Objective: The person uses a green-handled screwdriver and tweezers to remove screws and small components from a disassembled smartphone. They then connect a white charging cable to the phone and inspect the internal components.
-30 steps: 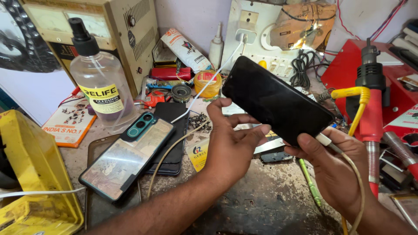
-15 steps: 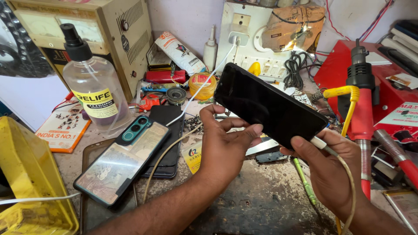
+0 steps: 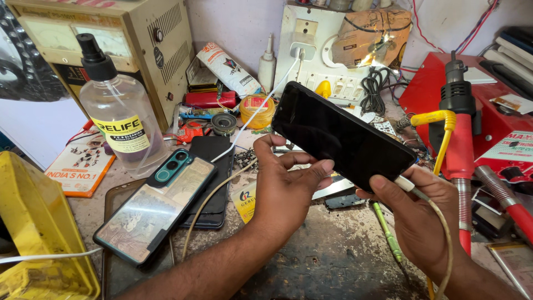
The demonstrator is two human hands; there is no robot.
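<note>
Left hand: your left hand (image 3: 288,189) grips the black phone (image 3: 341,133) from below.
Right hand: your right hand (image 3: 419,214) pinches the cable plug (image 3: 404,183) at its right end.

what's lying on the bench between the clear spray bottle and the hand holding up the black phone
In the head view, between the spray bottle and the left hand lie a phone with a green camera bump, overlapping a black phone, crossed by a cable.

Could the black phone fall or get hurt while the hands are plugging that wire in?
Maybe. The left hand grips the dark-screened black phone only at its lower edge, tilted in the air above a hard, cluttered grey workbench, so it might slip. The right hand holds the yellowed white cable plug at the phone's end; pushing crookedly could strain the port. The trailing cable might snag on the red hot-air tool nearby.
</note>
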